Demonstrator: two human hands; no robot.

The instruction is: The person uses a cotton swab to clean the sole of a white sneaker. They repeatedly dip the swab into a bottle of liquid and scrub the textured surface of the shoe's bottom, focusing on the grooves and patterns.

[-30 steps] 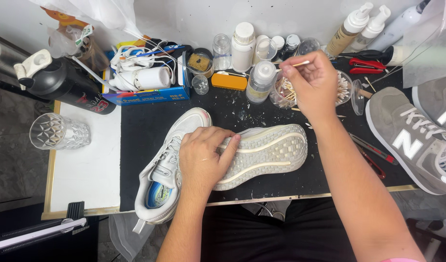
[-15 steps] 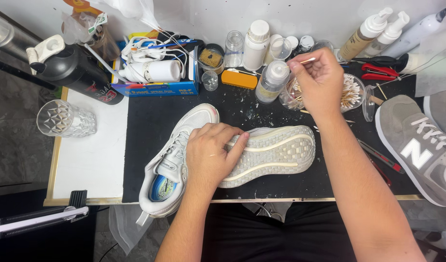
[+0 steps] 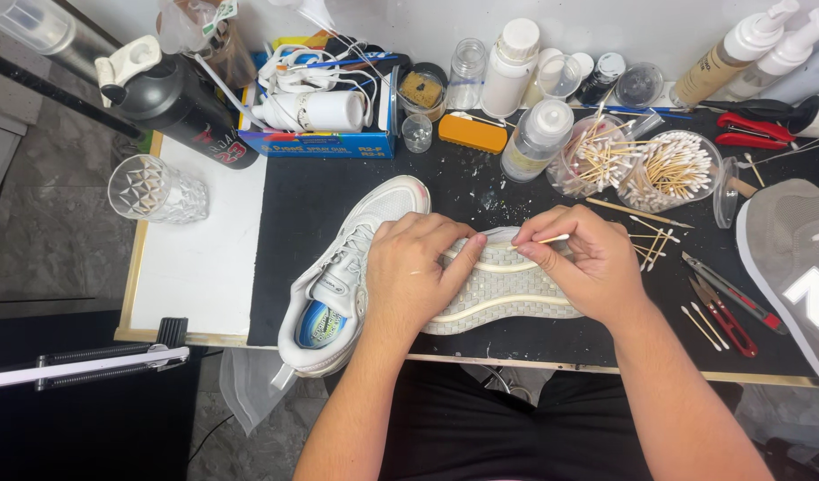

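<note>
Now both hands are on the white shoe [image 3: 356, 267], which lies on its side at the centre of the black mat [image 3: 320, 191], toe toward 12 o'clock, sole [image 3: 503, 289] turned out toward 3. Left hand [image 3: 414, 272] is clamped over the shoe's middle, fingers curled across the sole's edge, thumb stretched along the rim. Right hand [image 3: 587, 267] sits on the sole at 3 o'clock of the left, thumb and forefinger pinched shut on a cotton swab [image 3: 547, 239], its tip pointing toward 9 and touching the sole's upper edge just beside the left thumb.

Crowded bench around them! At 12 o'clock of the right hand, two clear jars: one of swabs [image 3: 672, 169] and one of wooden sticks [image 3: 592, 156], close above the knuckles. Loose swabs [image 3: 654, 236] lie scattered at 2 o'clock, right beside the fingers. A small squeeze bottle [image 3: 536, 138] stands at 12 of the shoe, an orange block [image 3: 474, 134] next to it. Farther back, a row of white bottles [image 3: 507, 67] and small jars.

At 3 o'clock, a grey shoe [image 3: 788, 267] on the mat's edge; between it and the right wrist, red-handled cutters [image 3: 721, 312] and two more swabs. At 10 o'clock, a blue box [image 3: 329, 142] stuffed with white cord, a black bottle [image 3: 182, 102] beside it. At 9, a cut-glass tumbler [image 3: 151, 189] on the white board [image 3: 200, 267], well apart from the shoe.
</note>
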